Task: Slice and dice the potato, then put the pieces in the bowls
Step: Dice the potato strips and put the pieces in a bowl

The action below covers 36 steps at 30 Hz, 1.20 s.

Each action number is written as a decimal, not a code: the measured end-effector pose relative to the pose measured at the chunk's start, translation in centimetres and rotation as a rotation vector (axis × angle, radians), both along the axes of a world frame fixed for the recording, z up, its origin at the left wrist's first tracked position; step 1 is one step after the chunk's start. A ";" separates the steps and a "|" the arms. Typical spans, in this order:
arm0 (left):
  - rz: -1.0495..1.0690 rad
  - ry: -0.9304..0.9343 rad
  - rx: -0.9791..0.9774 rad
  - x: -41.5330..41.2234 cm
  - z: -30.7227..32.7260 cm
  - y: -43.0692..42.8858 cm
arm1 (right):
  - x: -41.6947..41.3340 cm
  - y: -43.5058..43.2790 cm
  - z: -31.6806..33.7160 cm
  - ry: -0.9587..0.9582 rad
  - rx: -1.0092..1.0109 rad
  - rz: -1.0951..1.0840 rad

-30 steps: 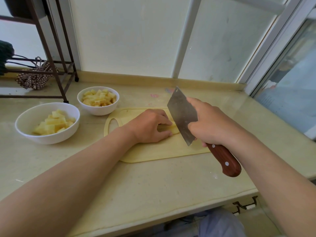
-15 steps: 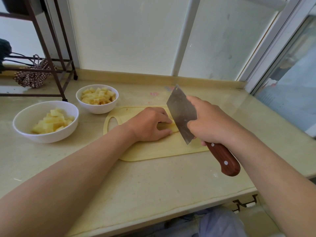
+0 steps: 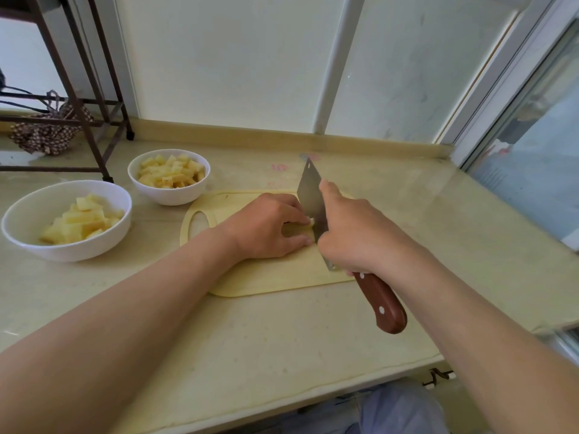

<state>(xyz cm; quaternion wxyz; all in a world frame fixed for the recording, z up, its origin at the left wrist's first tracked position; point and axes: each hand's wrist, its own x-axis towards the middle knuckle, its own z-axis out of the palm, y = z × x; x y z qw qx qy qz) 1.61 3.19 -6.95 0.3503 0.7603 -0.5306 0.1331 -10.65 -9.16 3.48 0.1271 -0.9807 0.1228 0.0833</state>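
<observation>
I see my left hand (image 3: 266, 227) on the middle of the cutting board (image 3: 275, 277), fingers curled down over the last piece of potato (image 3: 305, 228) and pinning it there. My right hand (image 3: 354, 233) is wrapped tight around the cleaver (image 3: 310, 198), forefinger along the blade's spine, its edge down on the potato just beside my left fingertips. Off the board's left end on the table (image 3: 250, 339) stand the small bowl (image 3: 169, 195) and, further left, the large bowl (image 3: 62, 249), both holding cut potato.
</observation>
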 end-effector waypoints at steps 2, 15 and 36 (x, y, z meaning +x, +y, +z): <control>-0.005 -0.002 0.003 -0.1 0.0 0.0 | 0.9 -0.1 -0.2 -0.010 0.005 -0.013; 0.043 0.095 -0.012 0.1 0.8 1.5 | 0.5 -2.7 0.6 -0.135 0.206 -0.078; 0.048 0.101 -0.019 -0.1 0.6 1.4 | -0.6 -0.5 1.4 -0.123 0.168 -0.031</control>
